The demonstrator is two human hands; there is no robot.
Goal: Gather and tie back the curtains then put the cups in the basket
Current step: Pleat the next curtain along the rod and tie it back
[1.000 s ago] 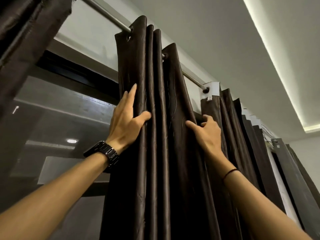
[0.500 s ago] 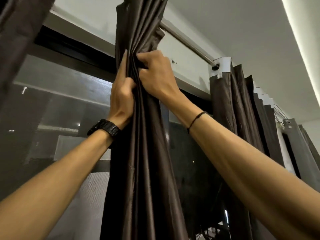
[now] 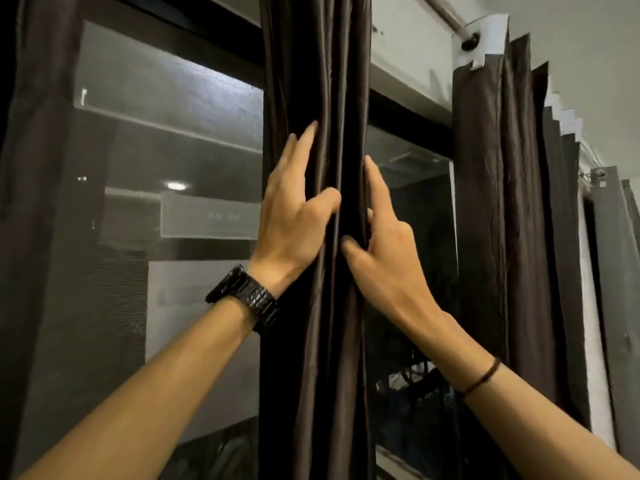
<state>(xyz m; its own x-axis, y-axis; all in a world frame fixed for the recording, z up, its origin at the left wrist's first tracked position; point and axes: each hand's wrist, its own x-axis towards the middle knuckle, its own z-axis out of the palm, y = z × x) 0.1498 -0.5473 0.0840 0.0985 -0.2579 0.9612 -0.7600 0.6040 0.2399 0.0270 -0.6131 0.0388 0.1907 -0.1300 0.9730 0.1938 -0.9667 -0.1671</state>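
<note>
Curtain (image 3: 311, 341): dark, satiny cloth gathered into one narrow column at centre frame, in front of the window (image 3: 173, 133). Its long axis runs straight up and down. The top passes out of frame toward the rod (image 3: 443, 13), and the bottom drops below the picture. The folds lie parallel to that axis.

Left hand (image 3: 291, 216): fingers (image 3: 306, 140) straight and flat up the left face of the column, thumb pressed across into a front fold. It is pressing, not clasping. There is a black watch (image 3: 246, 296) on that wrist.

Right hand (image 3: 384, 247): takes the right edge, thumb tip tucked into a front fold. The index finger lies straight up the edge and one knuckle beside it is bent. I can't see the other fingers, but I read this hand as a pinch on the edge.

Handling, my judgement: light, limp and slick. The sheen suggests the folds will slide over one another and fan out if the squeeze eases. There is nothing stiff to lever against. The best hold is right around the whole column, lower down where a tie would sit, rather than on one fold.

Second panel (image 3: 485, 202): hangs just right of the rod bracket, well apart from the gathered one and untouched.

No tie-back, cups or basket are in view. Gathering looks near done on this panel, but tying has not begun.
</note>
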